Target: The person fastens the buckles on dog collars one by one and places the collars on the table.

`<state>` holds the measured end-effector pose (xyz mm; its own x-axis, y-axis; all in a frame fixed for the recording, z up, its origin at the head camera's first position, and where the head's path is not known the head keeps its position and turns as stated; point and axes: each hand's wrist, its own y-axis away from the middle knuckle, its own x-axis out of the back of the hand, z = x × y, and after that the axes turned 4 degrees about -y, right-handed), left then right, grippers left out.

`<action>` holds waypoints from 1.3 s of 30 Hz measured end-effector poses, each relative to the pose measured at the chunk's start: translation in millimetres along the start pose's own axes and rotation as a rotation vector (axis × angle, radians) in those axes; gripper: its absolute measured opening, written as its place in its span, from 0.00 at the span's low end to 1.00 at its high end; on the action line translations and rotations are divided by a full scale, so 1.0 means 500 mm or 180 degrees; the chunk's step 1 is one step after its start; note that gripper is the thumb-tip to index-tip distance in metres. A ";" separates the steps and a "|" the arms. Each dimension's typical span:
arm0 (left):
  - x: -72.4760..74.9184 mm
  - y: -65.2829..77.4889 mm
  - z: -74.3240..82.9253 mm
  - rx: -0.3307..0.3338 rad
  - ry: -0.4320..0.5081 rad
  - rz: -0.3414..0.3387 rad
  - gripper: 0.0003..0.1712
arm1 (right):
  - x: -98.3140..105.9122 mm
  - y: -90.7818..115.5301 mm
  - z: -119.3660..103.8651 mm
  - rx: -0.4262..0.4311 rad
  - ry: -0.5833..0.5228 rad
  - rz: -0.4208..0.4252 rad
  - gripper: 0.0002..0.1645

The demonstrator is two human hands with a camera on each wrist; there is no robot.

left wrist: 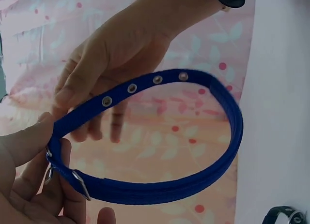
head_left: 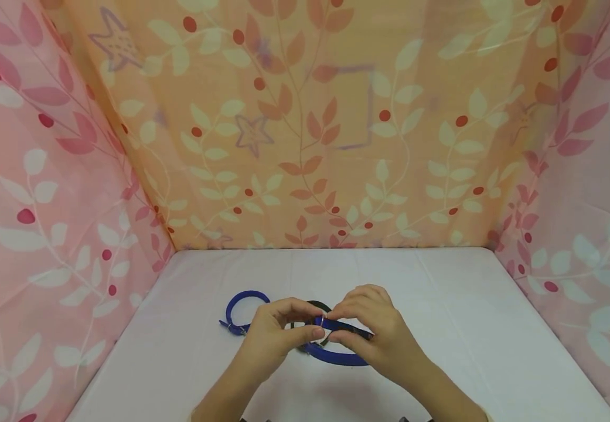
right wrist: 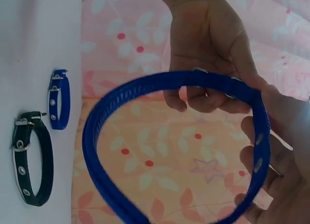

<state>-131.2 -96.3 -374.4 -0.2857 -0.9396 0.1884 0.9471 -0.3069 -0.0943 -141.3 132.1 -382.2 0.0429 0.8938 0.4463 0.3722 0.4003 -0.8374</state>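
Note:
A blue collar [left wrist: 160, 192] with metal eyelets is held up in a loop between both hands. My left hand [head_left: 273, 337] pinches its buckle end, where a metal buckle and ring show in the left wrist view. The strap's eyelet end is gripped between the thumb and fingers of my right hand [head_left: 375, 325], close to the left fingertips. Whether the strap tip has gone through the buckle is hidden by the fingers.
Another blue collar [head_left: 249, 293], fastened in a loop, lies on the white table [head_left: 204, 375] to the left. A dark green collar [right wrist: 48, 171] lies near it, partly behind the hands in the head view. Patterned cloth walls [head_left: 305, 176] stand around the table.

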 end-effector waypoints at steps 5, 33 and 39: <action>0.022 0.006 0.014 -0.0064 0.0216 0.0253 0.16 | 0.041 -0.002 0.004 -0.0621 0.0129 -0.0395 0.26; -0.023 -0.006 -0.007 0.0006 0.0555 0.0287 0.19 | 0.010 0.005 0.018 -0.0627 -0.0237 -0.0040 0.17; -0.022 -0.002 -0.011 -0.0354 0.0238 0.0354 0.15 | 0.005 0.007 0.020 -0.0509 -0.0169 0.0054 0.20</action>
<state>-129.9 -86.7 -381.9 -0.1940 -0.9761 0.0980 0.9526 -0.2113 -0.2191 -149.1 137.9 -387.2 0.0029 0.9113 0.4118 0.5149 0.3516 -0.7818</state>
